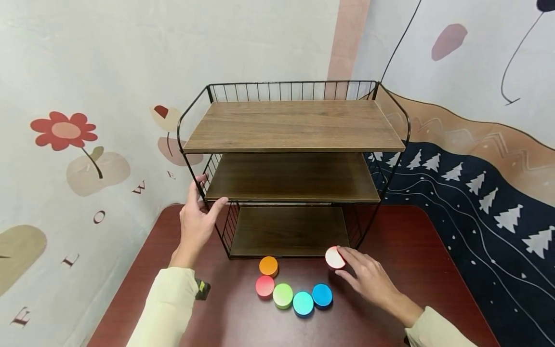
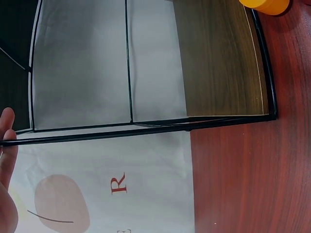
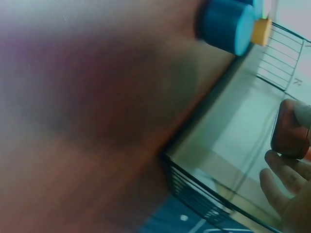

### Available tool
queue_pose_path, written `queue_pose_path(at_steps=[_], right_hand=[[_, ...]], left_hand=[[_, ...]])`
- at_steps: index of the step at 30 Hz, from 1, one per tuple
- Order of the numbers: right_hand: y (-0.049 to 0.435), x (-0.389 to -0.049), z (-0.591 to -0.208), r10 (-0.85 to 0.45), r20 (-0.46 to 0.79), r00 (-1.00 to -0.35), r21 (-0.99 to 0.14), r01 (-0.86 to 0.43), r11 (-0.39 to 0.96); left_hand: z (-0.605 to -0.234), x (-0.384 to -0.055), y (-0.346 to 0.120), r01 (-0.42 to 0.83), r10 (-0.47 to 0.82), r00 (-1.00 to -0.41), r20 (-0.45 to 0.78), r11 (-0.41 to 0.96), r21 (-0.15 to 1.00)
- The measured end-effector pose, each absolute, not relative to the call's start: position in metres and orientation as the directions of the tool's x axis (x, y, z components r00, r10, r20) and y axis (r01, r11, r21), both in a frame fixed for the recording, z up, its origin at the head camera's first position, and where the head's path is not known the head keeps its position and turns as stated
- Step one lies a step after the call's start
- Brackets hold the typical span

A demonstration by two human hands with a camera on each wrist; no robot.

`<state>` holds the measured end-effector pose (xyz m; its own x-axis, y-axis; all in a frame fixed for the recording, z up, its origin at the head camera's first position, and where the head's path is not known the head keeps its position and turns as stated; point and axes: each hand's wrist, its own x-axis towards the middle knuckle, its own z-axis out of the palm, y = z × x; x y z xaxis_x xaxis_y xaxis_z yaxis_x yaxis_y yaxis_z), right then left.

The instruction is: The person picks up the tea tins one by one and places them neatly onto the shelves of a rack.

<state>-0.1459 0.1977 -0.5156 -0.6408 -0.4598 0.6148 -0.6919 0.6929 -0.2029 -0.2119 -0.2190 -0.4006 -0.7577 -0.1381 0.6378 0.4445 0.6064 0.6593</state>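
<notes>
A three-tier shelf rack with wooden boards and a black wire frame stands on the table. My left hand grips its left side at the middle board, thumb in front and fingers around the frame. In the left wrist view, those fingers show at the black bar. Near the rack's lower right front corner, my right hand pinches a small round red tub, its top shining white. The right wrist view shows this tub between thumb and fingers.
Several similar round tubs form a curve before the rack: orange, red, green, teal and blue. The dark red table meets a printed cloth backdrop behind and at the sides.
</notes>
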Motion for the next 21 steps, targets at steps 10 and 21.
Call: queue_pose_path(at_steps=[10,21], right_hand=[[0.199,-0.145,-0.47,-0.511,0.672,-0.536,-0.129,-0.765,0.632],[0.201,-0.149,-0.427,-0.539,0.692,-0.48,-0.085,-0.796,0.599]], left_hand=[[-0.399,-0.211,-0.218,0.445,-0.128,-0.761,0.636,0.611,0.655],[-0.4,-0.21,-0.22,0.44,-0.133,-0.757,0.64,0.62,0.649]])
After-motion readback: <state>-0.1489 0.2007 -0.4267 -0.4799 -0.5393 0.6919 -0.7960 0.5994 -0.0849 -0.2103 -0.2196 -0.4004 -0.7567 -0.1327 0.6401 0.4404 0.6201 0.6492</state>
